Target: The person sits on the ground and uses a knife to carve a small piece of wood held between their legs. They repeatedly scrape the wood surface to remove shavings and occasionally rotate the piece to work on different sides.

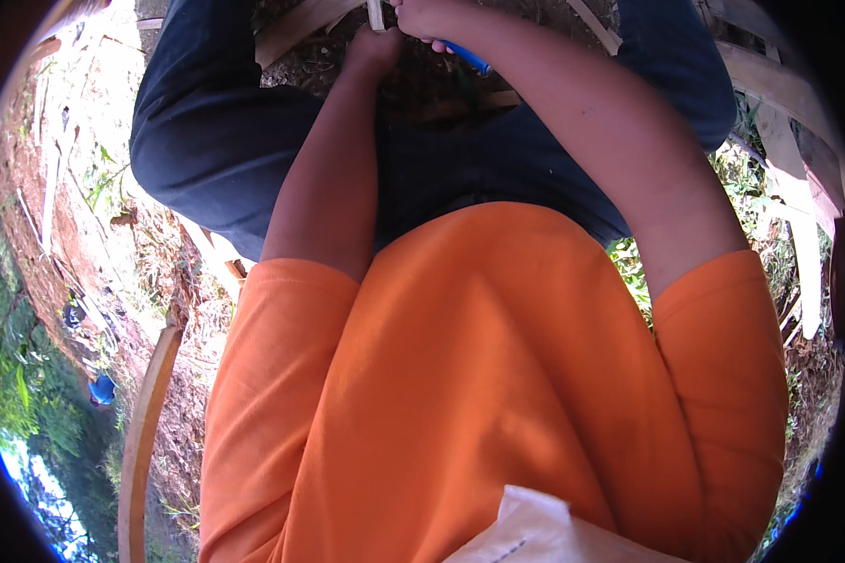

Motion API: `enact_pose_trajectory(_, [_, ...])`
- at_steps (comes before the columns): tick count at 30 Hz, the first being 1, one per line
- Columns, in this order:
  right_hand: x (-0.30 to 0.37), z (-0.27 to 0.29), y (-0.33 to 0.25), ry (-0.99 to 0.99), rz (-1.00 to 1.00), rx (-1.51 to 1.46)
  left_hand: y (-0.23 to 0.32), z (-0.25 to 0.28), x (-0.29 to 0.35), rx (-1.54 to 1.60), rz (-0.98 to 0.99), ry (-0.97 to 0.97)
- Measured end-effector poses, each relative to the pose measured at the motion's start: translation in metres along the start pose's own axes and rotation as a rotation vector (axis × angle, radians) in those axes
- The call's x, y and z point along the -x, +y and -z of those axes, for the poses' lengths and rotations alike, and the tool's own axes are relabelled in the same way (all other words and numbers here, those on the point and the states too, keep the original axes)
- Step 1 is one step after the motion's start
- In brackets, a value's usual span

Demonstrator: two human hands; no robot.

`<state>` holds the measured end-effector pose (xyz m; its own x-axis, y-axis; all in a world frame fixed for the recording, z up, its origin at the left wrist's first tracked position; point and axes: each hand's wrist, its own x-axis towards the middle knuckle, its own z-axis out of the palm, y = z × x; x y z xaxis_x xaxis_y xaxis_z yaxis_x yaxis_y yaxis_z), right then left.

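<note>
A pale wooden strip [376, 15] is seen just above the left grip [372, 53], and its lower end appears to be clasped there. In the right grip [426, 19], just beside, a blue handle [467, 58] is grasped with the fingers curled around it; whatever is fitted to that handle is hidden.

The work is judged to be under way, since strip and handle are both in hand; how much has been done and how much is left cannot be told, because the strip's far end is cut off by the upper edge. Loose wood, a plank [296, 33] left of the left grip among it, is left unheld.

The strip's long axis is run almost straight up the view from the left grip, leaned slightly leftward. The handle's butt is pointed rightward and back toward the body from the right grip.
</note>
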<state>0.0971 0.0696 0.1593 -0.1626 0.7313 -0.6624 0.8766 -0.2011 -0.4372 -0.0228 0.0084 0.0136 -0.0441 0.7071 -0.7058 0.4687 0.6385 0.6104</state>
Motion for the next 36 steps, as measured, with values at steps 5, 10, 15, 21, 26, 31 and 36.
enact_pose_trajectory(5, [-0.067,-0.038,0.01,0.094,0.07,0.113,0.011,-0.001,0.01,-0.06,-0.088,0.086])
enact_pose_trajectory(10, [-0.03,-0.026,-0.009,0.039,-0.027,-0.207,0.027,0.009,0.045,-0.008,-0.127,0.052])
enact_pose_trajectory(15, [0.007,0.009,0.022,-0.011,0.032,-0.251,0.023,0.001,0.033,-0.108,-0.013,0.1])
enact_pose_trajectory(21, [0.009,0.023,0.025,-0.166,-0.002,-0.082,0.02,-0.004,0.026,-0.085,-0.011,0.116])
enact_pose_trajectory(26, [-0.01,0.021,0.027,-0.197,0.034,0.017,0.025,-0.001,0.026,-0.117,-0.043,0.094])
enact_pose_trajectory(31, [-0.02,0.017,0.019,-0.265,0.032,0.08,0.017,0.0,0.024,-0.147,-0.046,0.087])
enact_pose_trajectory(36, [-0.031,0.021,0.014,-0.31,0.028,0.148,0.014,-0.004,0.02,-0.117,-0.029,0.097])
